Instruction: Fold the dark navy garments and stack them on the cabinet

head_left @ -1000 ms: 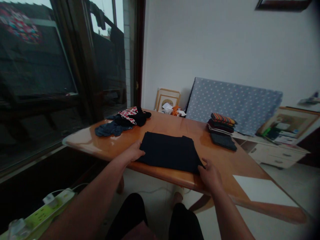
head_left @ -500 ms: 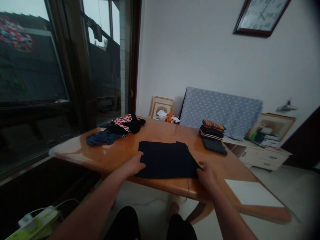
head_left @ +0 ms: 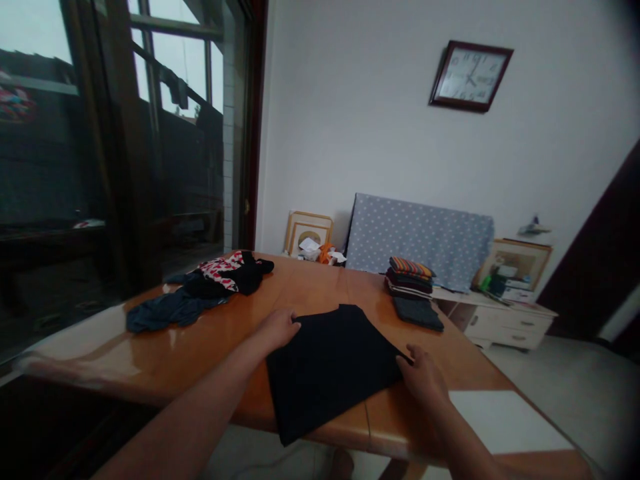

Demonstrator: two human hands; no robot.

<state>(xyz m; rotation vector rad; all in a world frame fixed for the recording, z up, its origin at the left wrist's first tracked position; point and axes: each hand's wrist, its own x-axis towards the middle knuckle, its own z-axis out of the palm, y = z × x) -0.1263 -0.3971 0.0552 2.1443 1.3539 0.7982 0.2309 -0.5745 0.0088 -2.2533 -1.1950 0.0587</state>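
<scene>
A dark, nearly black folded garment [head_left: 330,373] lies slanted on the wooden table, its lower left corner hanging past the front edge. At its upper left corner, my left hand [head_left: 280,330] pinches the cloth between thumb and fingers. My right hand [head_left: 423,375] grips the pointed right corner, with the fingertips closed on the fabric. Between the two hands the cloth is stretched fairly flat. The exact kind of garment cannot be made out.
Rumpled clothes [head_left: 200,293] lie at the table's left. A stack of folded clothes [head_left: 410,277] stands at the back right, beside a folded dark grey cloth [head_left: 419,313]. A white sheet [head_left: 505,420] covers part of the wooden table [head_left: 310,280] at right.
The dark garment has turned from square with the table edge to slanted. My left hand has moved from its left side to the upper left corner. The view has shifted too.
</scene>
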